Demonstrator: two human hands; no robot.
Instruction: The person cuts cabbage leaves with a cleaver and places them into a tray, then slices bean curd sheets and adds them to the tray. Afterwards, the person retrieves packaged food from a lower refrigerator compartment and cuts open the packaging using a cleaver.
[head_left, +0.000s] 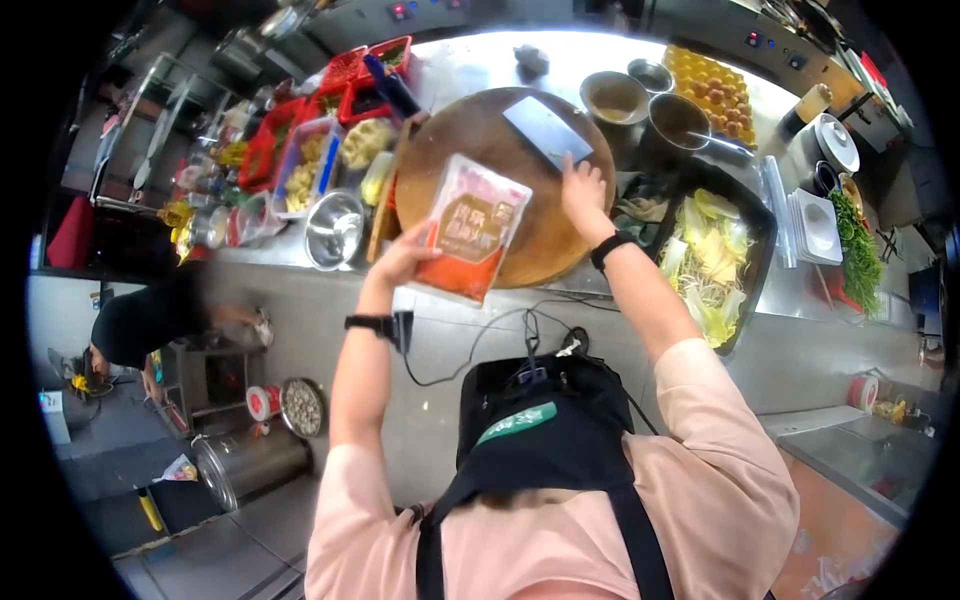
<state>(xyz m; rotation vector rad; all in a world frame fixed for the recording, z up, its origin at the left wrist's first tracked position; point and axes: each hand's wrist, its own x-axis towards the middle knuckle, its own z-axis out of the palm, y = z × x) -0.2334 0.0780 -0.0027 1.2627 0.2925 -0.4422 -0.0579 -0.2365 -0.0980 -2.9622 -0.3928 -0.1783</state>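
My left hand (402,256) grips the lower left edge of a sealed plastic packet (472,225). The packet has a white and brown printed label, with orange-red contents showing at its bottom, and is tilted over the near edge of a round wooden chopping board (440,140). On the board's right side, my right hand (585,195) is closed at the near end of a cleaver (545,128), its fingers by the blade. The wide, shiny blade points away to the upper left; the hand hides the handle.
A black tray (768,232) of cut cabbage and sprouts sits right of the board, with metal pots (678,122) and an egg tray (712,85) behind. Left are a steel bowl (335,230) and red baskets (262,145). Another person (150,320) bends at far left.
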